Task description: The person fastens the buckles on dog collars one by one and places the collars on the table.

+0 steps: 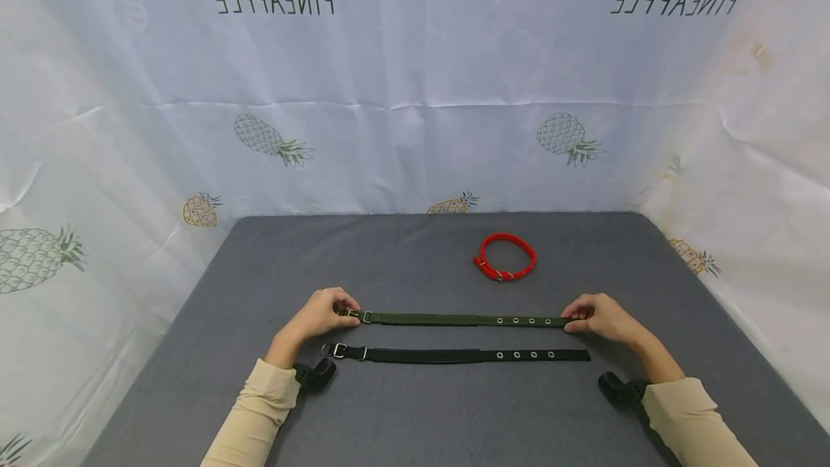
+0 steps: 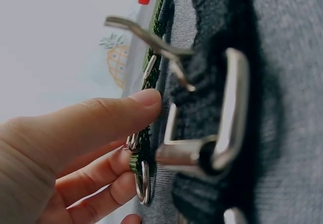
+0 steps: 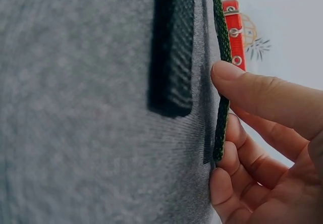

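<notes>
Between gripping thumb and fingers of left hand (image 1: 320,313) and right hand (image 1: 600,316), ends of a green strap (image 1: 447,320)

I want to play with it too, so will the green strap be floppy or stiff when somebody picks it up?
The green strap will probably flop, since it looks like thin woven webbing. Its middle may bend less, as it looks wider there. The end in the left hand would likely feel heavier, because metal fittings sit there.

Grey table (image 1: 415,416) – black collar (image 1: 424,356), red collar (image 1: 491,269)
</notes>
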The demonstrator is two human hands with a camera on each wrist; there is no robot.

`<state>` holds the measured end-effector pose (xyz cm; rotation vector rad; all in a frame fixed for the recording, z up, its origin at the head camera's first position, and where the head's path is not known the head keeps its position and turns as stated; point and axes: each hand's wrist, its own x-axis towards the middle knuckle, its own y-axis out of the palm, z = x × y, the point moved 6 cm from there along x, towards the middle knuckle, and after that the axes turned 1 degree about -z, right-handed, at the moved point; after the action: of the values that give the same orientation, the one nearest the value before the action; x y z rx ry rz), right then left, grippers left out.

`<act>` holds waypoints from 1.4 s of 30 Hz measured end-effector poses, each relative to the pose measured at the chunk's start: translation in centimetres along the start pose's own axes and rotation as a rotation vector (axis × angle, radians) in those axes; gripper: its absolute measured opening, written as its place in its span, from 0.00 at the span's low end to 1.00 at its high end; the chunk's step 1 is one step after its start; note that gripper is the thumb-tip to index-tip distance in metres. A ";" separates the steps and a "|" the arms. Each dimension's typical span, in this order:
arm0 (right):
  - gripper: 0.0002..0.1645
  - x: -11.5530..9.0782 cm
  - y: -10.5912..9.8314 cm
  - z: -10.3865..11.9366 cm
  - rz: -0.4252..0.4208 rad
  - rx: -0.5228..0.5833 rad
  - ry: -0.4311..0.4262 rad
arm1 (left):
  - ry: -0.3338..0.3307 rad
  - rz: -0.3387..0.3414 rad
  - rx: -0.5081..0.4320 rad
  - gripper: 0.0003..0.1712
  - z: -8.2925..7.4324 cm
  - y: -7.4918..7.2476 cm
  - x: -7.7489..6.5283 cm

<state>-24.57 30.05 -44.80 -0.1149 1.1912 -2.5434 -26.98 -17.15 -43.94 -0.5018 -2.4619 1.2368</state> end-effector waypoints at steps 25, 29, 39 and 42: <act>0.14 0.3 -1.4 1.5 -0.027 0.001 0.017 | -0.064 -0.010 -0.038 0.09 -0.7 -2.5 0.2; 0.15 0.3 -1.7 1.9 -0.043 0.032 0.024 | -0.099 0.009 -0.041 0.11 -0.7 -2.9 0.2; 0.20 -0.1 -3.1 3.0 -0.122 0.090 0.025 | -0.129 -0.042 -0.102 0.13 -0.9 -4.5 -0.2; 0.20 -0.2 -3.5 3.4 -0.147 0.110 0.019 | -0.130 -0.058 -0.109 0.13 -1.2 -5.1 -0.4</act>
<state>-24.57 29.67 -39.94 -0.1576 1.0836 -2.7378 -26.88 -19.38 -39.13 -0.3865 -2.6444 1.1508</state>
